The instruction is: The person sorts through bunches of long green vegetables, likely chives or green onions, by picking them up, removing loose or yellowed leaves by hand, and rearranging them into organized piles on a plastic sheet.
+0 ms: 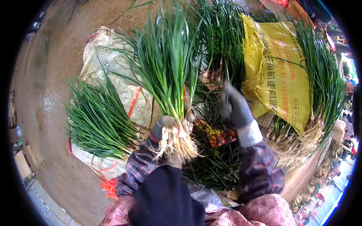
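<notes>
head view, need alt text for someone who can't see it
A gloved left hand grips a bunch of what look like green onions by its white bulb end; the gloved right hand is apart from it, to the right. Another pile lies on a pale sack at left, with more around a yellow sack at right.

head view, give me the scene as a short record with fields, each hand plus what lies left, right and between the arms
left hand: grey-gloved, gripping a green bunch near its pale bulbs
right hand: grey-gloved, apart from that bunch; blurred, grip unclear
left side: pile of green stalks, partly on a pale sack
right side: yellow woven sack, draped over more stalks
between arms: loose dark green leaves
</notes>
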### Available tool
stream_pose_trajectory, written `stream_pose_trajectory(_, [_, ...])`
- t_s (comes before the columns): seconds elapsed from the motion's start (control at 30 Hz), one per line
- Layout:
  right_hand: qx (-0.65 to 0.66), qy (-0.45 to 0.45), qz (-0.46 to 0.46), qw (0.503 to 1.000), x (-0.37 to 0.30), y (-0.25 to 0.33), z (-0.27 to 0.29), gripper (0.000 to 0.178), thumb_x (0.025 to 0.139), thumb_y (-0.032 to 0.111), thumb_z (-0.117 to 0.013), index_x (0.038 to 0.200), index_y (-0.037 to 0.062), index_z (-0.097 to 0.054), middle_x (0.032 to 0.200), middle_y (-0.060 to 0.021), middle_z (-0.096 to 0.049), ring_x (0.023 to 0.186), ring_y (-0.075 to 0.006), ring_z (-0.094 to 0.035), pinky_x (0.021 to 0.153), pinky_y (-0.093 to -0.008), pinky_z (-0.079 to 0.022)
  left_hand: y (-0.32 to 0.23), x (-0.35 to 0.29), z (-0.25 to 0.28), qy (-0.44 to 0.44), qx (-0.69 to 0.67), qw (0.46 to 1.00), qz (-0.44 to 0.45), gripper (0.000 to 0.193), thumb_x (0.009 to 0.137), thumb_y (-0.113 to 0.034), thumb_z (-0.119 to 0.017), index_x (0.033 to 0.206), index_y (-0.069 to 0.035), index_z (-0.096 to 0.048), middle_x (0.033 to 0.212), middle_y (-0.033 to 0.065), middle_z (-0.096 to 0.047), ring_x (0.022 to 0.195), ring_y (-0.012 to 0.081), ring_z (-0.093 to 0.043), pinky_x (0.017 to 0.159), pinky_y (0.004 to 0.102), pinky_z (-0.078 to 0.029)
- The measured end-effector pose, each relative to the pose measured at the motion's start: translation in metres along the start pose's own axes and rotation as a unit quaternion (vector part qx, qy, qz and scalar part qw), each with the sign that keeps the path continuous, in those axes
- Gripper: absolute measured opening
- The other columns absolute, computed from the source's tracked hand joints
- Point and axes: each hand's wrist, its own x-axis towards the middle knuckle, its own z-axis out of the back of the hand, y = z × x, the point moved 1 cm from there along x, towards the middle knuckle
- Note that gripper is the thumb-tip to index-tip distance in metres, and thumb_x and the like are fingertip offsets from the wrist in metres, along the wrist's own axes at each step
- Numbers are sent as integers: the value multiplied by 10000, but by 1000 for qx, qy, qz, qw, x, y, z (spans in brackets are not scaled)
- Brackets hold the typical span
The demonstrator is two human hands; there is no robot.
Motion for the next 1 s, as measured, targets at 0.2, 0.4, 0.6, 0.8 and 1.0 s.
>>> stream_pose_trajectory(0.2, [-673, 299, -181, 652, -118, -25, 26, 456, 841, 359, -710, 1182, 65, -634, 890, -76, -686, 782, -201, -658, 723, -336, -535, 4, 5, -13, -50, -1, 999, 6, 590, 806, -116, -659, 1339, 53, -469, 1062, 213, -650, 843, 306, -674, 685, 390, -588])
stream_pose_trajectory(0.4, [-450, 108, 48, 885, -41, 22, -57, 426, 840, 276, -738, 1199, 88, -607, 860, -94, -665, 777, -194, -659, 715, -320, -526, 8, 8, -7, -127, 114, 985, -24, 512, 803, -204, -624, 1231, 66, -551, 987, 216, -677, 767, 272, -678, 718, 371, -574])
stream_pose_trajectory(0.6, [-385, 32, 177, 905, -30, -23, -63, 219, 805, 114, -770, 980, 52, -654, 795, -95, -632, 736, -176, -647, 668, -293, -515, 1, 0, 35, -13, 95, 995, -12, 596, 789, -170, -633, 1335, 22, -488, 1087, 197, -670, 1042, 325, -642, 807, 373, -583])
stream_pose_trajectory(0.8, [-301, -102, 214, 924, -60, -31, -73, 129, 843, 68, -735, 925, 32, -642, 787, -36, -631, 699, -111, -590, 638, -258, -489, 13, 20, -19, -27, 73, 990, -121, 681, 800, -156, -656, 1411, -5, -397, 1241, 134, -625, 1292, 350, -493, 881, 405, -574])
stream_pose_trajectory(1.0, [-353, 146, -260, 887, -127, -45, 22, 197, 911, 199, -653, 1038, 50, -632, 770, -50, -643, 671, -150, -623, 633, -320, -518, -1, 16, -5, -2, 54, 996, -74, 719, 813, -172, -658, 1437, -15, -336, 1238, 128, -621, 1278, 342, -502, 910, 425, -550])
